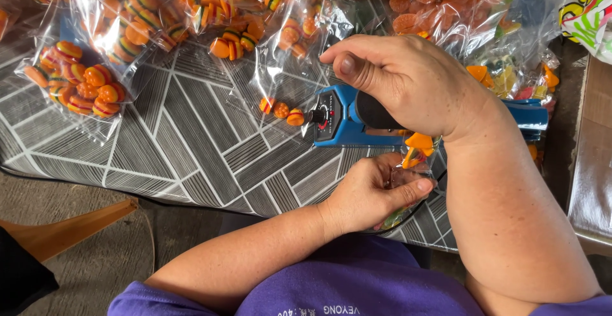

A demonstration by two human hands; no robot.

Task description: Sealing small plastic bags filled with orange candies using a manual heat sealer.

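A blue heat sealer (338,122) with a black knob lies on the patterned table. My right hand (408,80) presses down on the sealer's black handle. Just below it, my left hand (373,192) grips a small clear bag of coloured candies (414,153), whose top edge goes under the sealer's arm. Orange and yellow pieces show through the bag between my two hands.
Several sealed clear bags of burger-shaped candies (83,83) lie across the grey geometric tablecloth (191,144). Three loose candies (280,109) sit left of the sealer. More bags of orange candies (440,4) pile up behind it. A wooden stool edge (70,223) is at lower left.
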